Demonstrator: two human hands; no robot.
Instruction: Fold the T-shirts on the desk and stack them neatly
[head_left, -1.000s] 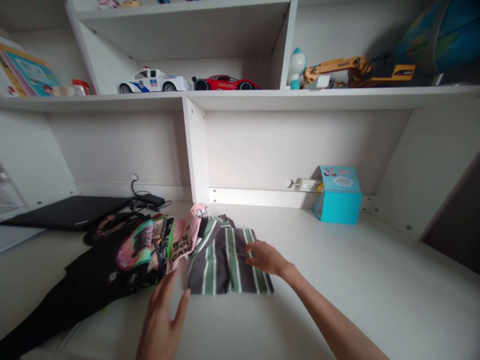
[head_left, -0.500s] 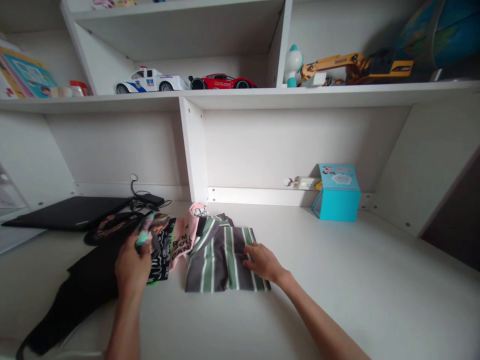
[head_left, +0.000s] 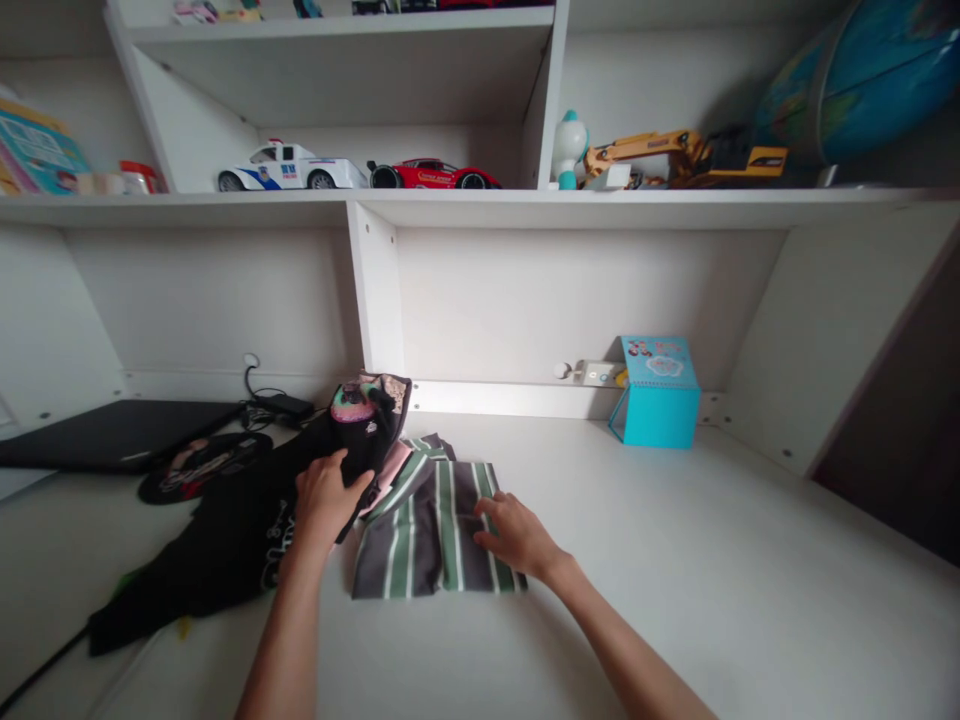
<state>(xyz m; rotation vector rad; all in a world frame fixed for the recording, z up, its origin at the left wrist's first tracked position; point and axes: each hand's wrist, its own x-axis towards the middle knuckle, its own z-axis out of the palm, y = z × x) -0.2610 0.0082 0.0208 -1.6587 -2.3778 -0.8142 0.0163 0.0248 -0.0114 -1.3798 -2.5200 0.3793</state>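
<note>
A folded grey garment with green and white stripes point(head_left: 431, 535) lies on the white desk point(head_left: 675, 560). My right hand point(head_left: 511, 535) rests flat on its right half, fingers spread. My left hand point(head_left: 328, 492) grips a black garment with a pink and green print point(head_left: 365, 420) and holds its edge lifted above the desk, just left of the striped piece. The rest of that black cloth point(head_left: 217, 550) trails down and left across the desk. A bit of pink fabric point(head_left: 390, 468) shows between the two garments.
A closed black laptop point(head_left: 112, 445) and a charger with cable point(head_left: 274, 403) sit at the back left. A turquoise box point(head_left: 654, 392) stands at the back right. Toy cars point(head_left: 360, 172), a toy excavator point(head_left: 675, 155) and a globe point(head_left: 862, 80) are on the shelf above.
My left hand took hold of the printed black garment and lifted it up and toward the striped piece. My right hand stayed on the striped garment.
</note>
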